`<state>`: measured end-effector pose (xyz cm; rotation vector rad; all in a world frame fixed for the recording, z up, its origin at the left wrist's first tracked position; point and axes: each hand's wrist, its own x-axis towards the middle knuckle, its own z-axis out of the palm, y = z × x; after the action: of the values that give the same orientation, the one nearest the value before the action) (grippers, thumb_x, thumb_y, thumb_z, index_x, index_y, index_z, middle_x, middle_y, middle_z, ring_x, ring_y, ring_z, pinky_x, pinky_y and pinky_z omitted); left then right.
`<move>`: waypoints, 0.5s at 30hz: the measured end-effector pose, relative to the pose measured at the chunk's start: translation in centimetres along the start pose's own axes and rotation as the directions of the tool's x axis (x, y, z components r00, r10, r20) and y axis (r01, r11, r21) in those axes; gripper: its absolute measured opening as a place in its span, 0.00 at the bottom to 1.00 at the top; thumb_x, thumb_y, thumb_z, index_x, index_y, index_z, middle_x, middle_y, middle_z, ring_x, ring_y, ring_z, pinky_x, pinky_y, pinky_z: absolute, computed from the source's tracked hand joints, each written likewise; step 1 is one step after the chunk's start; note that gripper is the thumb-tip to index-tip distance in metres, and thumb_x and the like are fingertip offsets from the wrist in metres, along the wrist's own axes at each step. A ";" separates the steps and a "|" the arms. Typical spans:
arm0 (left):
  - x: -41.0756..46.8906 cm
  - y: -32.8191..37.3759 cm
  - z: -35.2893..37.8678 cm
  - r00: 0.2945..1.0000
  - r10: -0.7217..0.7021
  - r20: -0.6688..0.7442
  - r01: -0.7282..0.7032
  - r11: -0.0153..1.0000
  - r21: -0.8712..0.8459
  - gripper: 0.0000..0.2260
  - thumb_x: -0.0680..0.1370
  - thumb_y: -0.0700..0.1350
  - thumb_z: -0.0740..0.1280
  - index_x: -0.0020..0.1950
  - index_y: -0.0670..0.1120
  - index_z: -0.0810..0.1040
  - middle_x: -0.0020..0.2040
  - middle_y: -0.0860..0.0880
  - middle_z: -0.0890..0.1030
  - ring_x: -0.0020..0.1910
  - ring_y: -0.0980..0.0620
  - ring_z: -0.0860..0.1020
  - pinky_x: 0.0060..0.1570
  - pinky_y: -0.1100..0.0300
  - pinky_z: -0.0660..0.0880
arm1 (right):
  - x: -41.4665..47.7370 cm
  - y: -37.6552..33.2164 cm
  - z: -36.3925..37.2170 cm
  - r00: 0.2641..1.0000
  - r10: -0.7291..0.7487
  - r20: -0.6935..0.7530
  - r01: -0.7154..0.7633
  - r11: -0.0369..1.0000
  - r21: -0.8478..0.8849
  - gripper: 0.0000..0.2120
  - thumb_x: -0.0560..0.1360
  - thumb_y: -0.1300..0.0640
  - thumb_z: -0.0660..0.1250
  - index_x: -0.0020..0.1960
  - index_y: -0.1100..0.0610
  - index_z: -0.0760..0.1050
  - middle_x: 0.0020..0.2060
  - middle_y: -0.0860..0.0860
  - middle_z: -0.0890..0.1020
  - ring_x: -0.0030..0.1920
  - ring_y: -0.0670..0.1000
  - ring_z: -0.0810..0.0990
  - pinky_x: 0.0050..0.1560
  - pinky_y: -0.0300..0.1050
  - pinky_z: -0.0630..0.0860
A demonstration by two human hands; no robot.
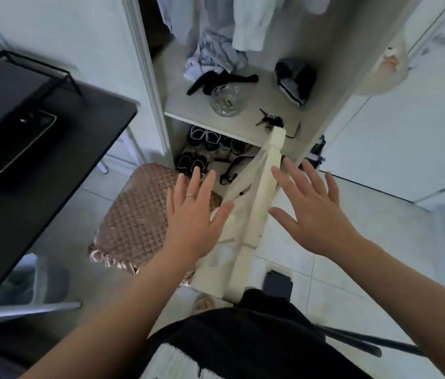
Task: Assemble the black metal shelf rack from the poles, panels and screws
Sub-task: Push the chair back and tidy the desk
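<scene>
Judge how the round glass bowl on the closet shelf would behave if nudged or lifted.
The glass bowl is clear, so probably fragile. Its rounded body may rock or roll if pushed, and it stands near the shelf front edge, so a nudge could tip it off. Its smooth surface likely feels slippery.

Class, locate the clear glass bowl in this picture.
In the head view, upper middle: the glass bowl stands on the wardrobe shelf, near its front edge, left of the keys and before a black cloth.
</scene>
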<state>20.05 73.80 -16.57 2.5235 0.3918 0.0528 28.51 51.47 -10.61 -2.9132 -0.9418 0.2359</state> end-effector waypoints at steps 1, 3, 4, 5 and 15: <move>0.1 -0.7 0.4 0.999 -0.039 0.008 0.039 0.999 -0.038 0.33 0.78 0.70 0.47 0.81 0.59 0.49 0.82 0.55 0.44 0.80 0.51 0.37 0.77 0.45 0.37 | 0.9 -0.2 -0.3 1.000 -0.027 0.007 0.027 0.999 -0.016 0.35 0.78 0.29 0.39 0.82 0.42 0.42 0.82 0.44 0.43 0.82 0.52 0.39 0.78 0.60 0.36; 0.5 -1.9 1.2 0.993 -0.116 0.023 0.117 0.989 -0.095 0.34 0.77 0.71 0.46 0.81 0.60 0.50 0.82 0.55 0.46 0.80 0.52 0.39 0.77 0.44 0.40 | 2.9 -0.6 -1.0 0.995 -0.093 0.030 0.095 0.994 -0.058 0.36 0.78 0.29 0.38 0.82 0.41 0.42 0.82 0.44 0.43 0.81 0.52 0.39 0.78 0.61 0.35; 0.8 -2.4 1.6 0.988 -0.155 0.029 0.157 0.981 -0.112 0.35 0.76 0.72 0.45 0.81 0.60 0.50 0.82 0.55 0.47 0.80 0.51 0.40 0.77 0.43 0.41 | 4.1 -0.9 -1.3 0.990 -0.129 0.049 0.132 0.988 -0.076 0.36 0.78 0.28 0.37 0.82 0.41 0.42 0.82 0.44 0.44 0.81 0.51 0.38 0.78 0.61 0.35; 1.3 -2.9 2.1 0.980 -0.193 0.036 0.196 0.972 -0.128 0.36 0.75 0.72 0.45 0.81 0.60 0.51 0.82 0.55 0.48 0.80 0.51 0.40 0.77 0.43 0.42 | 5.3 -1.2 -1.7 0.984 -0.163 0.078 0.170 0.981 -0.092 0.36 0.77 0.28 0.37 0.82 0.41 0.42 0.82 0.44 0.44 0.81 0.51 0.38 0.77 0.61 0.35; 6.4 -8.6 9.4 0.763 -0.617 0.194 0.647 0.728 -0.228 0.33 0.78 0.70 0.52 0.80 0.59 0.55 0.82 0.52 0.55 0.81 0.46 0.47 0.77 0.42 0.48 | 21.6 -4.1 1.2 0.721 -0.421 0.551 0.624 0.740 -0.252 0.38 0.76 0.27 0.38 0.81 0.40 0.37 0.82 0.44 0.38 0.80 0.54 0.33 0.75 0.67 0.32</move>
<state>25.04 77.33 -29.45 1.9765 1.1046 -0.2733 43.23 67.48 -14.03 -2.7843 -2.1204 0.7990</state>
